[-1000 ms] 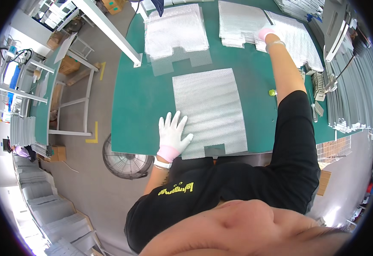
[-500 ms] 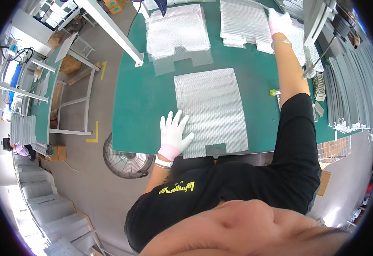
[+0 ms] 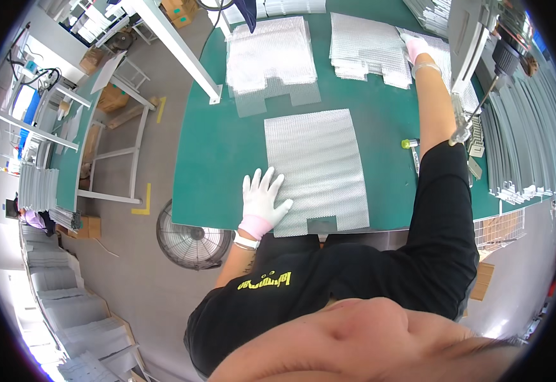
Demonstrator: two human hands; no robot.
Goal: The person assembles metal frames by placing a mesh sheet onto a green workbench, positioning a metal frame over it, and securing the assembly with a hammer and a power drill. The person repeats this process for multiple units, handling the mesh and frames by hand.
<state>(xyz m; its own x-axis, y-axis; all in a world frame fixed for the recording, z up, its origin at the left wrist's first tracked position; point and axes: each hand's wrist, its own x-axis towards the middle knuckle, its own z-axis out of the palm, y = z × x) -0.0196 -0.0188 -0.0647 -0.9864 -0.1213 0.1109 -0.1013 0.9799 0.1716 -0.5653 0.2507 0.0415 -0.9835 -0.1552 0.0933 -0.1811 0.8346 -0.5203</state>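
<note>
A silvery metal mesh sheet point(image 3: 316, 165) with a notch in its near edge lies on the green table before me. My left hand point(image 3: 264, 202), in a white glove with a pink cuff, rests open at the sheet's left edge, fingers spread and thumb over the mesh. Stretched far forward, my right hand point(image 3: 416, 48) is gloved too and sits between a stack of mesh sheets point(image 3: 367, 48) and more mesh point(image 3: 440, 54) to its right. Its fingers blend into the white mesh, so their grip is hard to make out.
Another mesh stack point(image 3: 268, 54) lies at the far left near a white post point(image 3: 179, 54). A green-ended tool point(image 3: 410, 144) lies beside my right forearm. A hanging power driver point(image 3: 510, 51) and upright grey panels point(image 3: 523, 134) stand at right. A floor fan point(image 3: 195, 234) is at left.
My right hand has drawn slightly back toward me beside the far mesh stack. The whole view has shifted a little. My left hand stays at the near sheet's edge.
</note>
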